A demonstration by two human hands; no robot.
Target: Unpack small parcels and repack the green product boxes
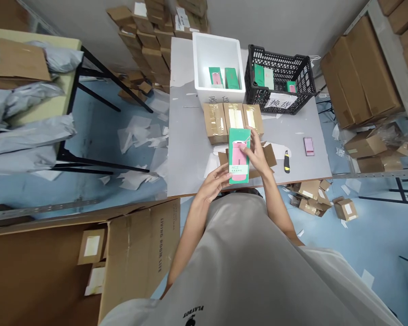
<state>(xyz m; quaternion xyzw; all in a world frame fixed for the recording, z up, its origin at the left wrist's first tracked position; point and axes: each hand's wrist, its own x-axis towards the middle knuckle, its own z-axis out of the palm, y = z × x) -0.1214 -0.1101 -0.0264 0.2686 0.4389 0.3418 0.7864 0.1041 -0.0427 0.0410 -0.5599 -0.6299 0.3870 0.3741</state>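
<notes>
Fingers (254, 137) of left hand (212, 184) and right hand (257, 156) part-curled, snug on green box (238, 156), over grey table (186, 151)

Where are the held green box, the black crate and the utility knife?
Held green box (238, 159): head view, on the pink picture on its front.
Black crate (256, 96): head view, on the left part of its front wall.
Utility knife (287, 162): head view, mid-handle.
</notes>
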